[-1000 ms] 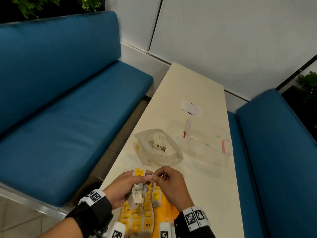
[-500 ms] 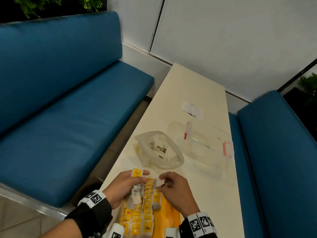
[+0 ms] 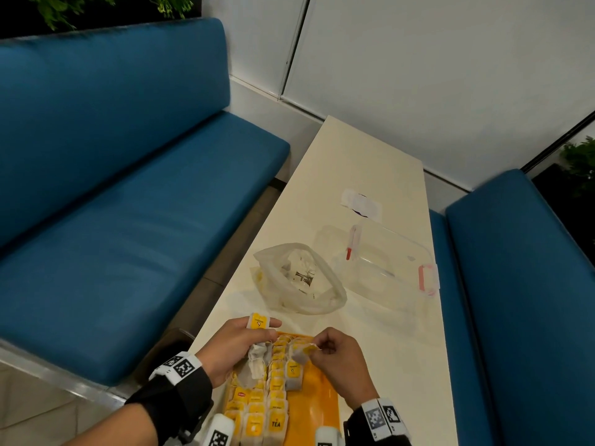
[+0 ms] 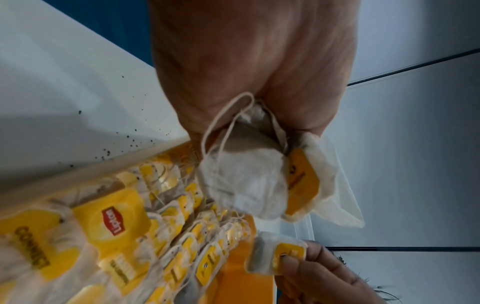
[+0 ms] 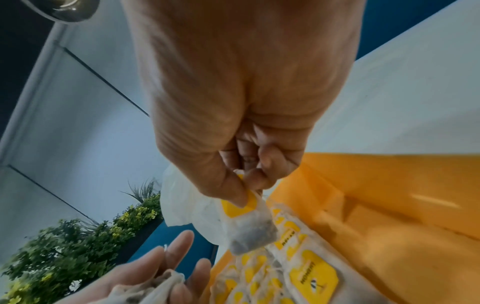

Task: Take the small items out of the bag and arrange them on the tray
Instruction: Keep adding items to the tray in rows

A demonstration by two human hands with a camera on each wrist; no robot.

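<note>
An orange tray (image 3: 318, 400) at the table's near edge carries rows of tea bags (image 3: 277, 394) with yellow tags, filling its left part. My left hand (image 3: 238, 342) grips a bunch of tea bags (image 4: 249, 181) with tangled strings over the tray's left side, and one yellow tag (image 3: 257, 321) lies across its fingers. My right hand (image 3: 335, 355) pinches a single tea bag (image 5: 249, 224) by its yellow tag just above the rows. The clear plastic bag (image 3: 299, 278) lies open on the table beyond the tray, with more tea bags inside.
A clear plastic box (image 3: 386, 268) with pink latches stands right of the bag, a white packet (image 3: 360, 201) behind it. Blue benches (image 3: 128, 204) flank the narrow cream table (image 3: 396, 349). Dark tea crumbs (image 4: 116, 148) dot the table beside the tray.
My right hand has drawn one tea bag away from the bunch in my left hand and moved it right, over the tray's rows. The left hand has stayed where it was.
</note>
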